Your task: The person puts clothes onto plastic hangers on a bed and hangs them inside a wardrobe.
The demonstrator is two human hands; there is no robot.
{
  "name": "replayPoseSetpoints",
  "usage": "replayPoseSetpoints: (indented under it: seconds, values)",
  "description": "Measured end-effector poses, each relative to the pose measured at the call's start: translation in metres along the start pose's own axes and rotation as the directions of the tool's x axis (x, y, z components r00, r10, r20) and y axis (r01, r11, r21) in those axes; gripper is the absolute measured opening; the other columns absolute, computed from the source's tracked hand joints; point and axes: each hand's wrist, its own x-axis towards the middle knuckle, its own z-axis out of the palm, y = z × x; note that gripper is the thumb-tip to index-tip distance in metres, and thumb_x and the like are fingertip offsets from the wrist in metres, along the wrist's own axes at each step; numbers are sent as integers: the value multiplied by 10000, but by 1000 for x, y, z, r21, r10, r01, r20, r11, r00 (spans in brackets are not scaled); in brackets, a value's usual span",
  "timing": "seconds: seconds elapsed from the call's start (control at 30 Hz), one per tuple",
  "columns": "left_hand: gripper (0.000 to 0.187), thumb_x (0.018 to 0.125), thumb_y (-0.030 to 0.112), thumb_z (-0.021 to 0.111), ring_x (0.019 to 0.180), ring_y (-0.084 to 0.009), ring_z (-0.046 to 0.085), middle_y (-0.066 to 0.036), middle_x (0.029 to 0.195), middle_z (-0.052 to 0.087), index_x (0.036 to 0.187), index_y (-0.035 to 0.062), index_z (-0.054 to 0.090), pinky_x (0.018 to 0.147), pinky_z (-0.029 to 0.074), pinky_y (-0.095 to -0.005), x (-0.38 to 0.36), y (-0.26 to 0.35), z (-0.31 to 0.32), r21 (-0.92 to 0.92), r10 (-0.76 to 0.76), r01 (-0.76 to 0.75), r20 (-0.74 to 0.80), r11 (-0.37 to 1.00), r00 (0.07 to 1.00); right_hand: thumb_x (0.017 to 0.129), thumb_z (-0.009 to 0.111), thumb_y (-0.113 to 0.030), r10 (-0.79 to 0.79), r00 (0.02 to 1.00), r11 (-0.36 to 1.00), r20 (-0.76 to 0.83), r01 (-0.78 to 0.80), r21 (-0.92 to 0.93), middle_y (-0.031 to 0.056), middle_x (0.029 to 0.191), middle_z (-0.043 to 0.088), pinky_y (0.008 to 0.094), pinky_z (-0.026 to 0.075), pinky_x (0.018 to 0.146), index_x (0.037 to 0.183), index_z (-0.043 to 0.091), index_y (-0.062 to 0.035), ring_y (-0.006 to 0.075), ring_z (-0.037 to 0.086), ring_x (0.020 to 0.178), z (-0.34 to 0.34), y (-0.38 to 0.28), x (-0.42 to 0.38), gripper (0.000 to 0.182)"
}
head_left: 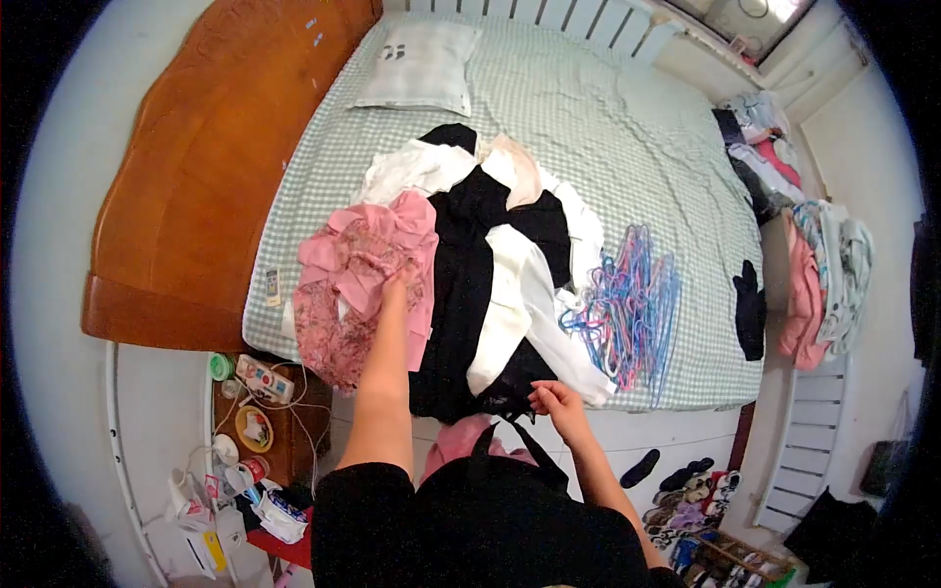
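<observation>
1. The left hand [400, 275] is set down on the pink garment [414, 218], towards the left of the bed [608, 108]. Its fingers are partly lost among the folds; how far they are closed, and whether fabric is gripped, cannot be told.

2. The right hand [559, 404] is held at the near edge of the bed, half open, with the fingers loosely bent. Nothing is seen to be held in it. The fingertips are placed just beside the lace edge of the black garment [461, 255]; whether contact is made cannot be determined.

3. The pink garment is found bunched, with plain and flower-patterned areas showing, against the left side of the black garment.

4. The black garment is spread along the middle of the pile and is partly covered by a white garment [506, 294], whose long sleeve-like part is extended towards the near edge.

5. To the right of the pile, a heap of hangers [632, 309], blue, pink and purple, is noted on the checked sheet.

6. A pale pillow [421, 67] is laid at the far left, near the wooden headboard [221, 157].

7. A small remote control [273, 287] is located on the sheet, left of the pink garment.
</observation>
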Motion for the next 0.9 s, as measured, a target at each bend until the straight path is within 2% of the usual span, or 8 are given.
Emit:
replayPoseSetpoints:
  seconds: [0.17, 0.37, 0.47, 0.57, 0.63, 0.7, 0.83, 0.9]
  values:
    - [272, 880, 206, 517, 840, -134, 591, -69, 951, 637, 1006, -8, 628, 761, 455, -239, -55, 49, 88, -64, 504, -503, 225, 862, 834, 911, 483, -207, 49, 998, 999, -39, -49, 15, 64, 864, 626, 241, 477, 642, 1046, 579, -12, 120, 579, 731, -22, 6, 20, 256]
    - [197, 829, 180, 590, 785, -145, 583, -61, 855, 652, 850, 4, 677, 740, 456, -285, -225, 49, 196, 199, -39, -324, 897, 925, 440, 914, 408, -422, 73, 986, 928, -151, -11, 373, 124, 1023, 601, 312, 482, 673, 1155, 521, -27, 196, 594, 835, -46, -23, 64, 477]
    - [258, 873, 252, 547, 849, -153, 581, -88, 904, 640, 919, 27, 665, 788, 455, -311, -253, -17, 210, 339, -294, -552, 940, 762, 170, 895, 420, -442, 29, 935, 685, 355, -277, 674, 133, 1126, 567, 346, 498, 790, 1196, 482, 0, 226, 587, 967, -69, -52, 78, 539]
    - [342, 861, 337, 535, 849, -227, 580, -109, 861, 622, 970, 32, 647, 790, 440, -339, -262, -71, 198, 301, 10, -837, 939, 457, 343, 818, 554, -193, 155, 933, 919, 326, -257, 299, 146, 909, 629, 319, 529, 660, 998, 573, 53, 210, 623, 744, -95, -16, 131, 306]
    - [376, 824, 359, 564, 848, -253, 579, -135, 880, 627, 947, 12, 639, 778, 433, -348, -259, -82, 189, 587, -92, -581, 744, 564, 662, 804, 547, -100, 89, 970, 995, 225, -78, -54, 108, 826, 637, 306, 515, 617, 916, 605, 40, 193, 611, 677, -106, -9, 136, 188]
    - [258, 808, 220, 561, 701, -192, 585, -128, 758, 626, 889, -18, 620, 659, 458, -335, -251, -88, 175, 622, -17, -385, 540, 682, 842, 810, 535, -99, 146, 967, 976, 210, -176, 130, 103, 835, 638, 303, 515, 617, 927, 602, 42, 187, 614, 686, -104, -13, 129, 195]
    - [166, 790, 193, 564, 709, -289, 607, -138, 720, 612, 777, 36, 616, 636, 454, -374, -252, -85, 147, 862, 341, -273, 127, 426, 932, 811, 519, -101, 110, 958, 947, 265, -182, 264, 64, 858, 638, 268, 491, 632, 973, 605, 30, 148, 605, 706, -132, -29, 122, 225]
    - [366, 800, 209, 575, 866, -311, 568, -161, 939, 602, 1104, 11, 522, 757, 449, -361, -259, -77, 152, 911, 477, -124, -86, 392, 875, 759, 539, -87, 6, 929, 997, 370, -33, 67, 22, 856, 630, 211, 440, 678, 973, 621, 32, 99, 564, 725, -146, -55, 110, 258]
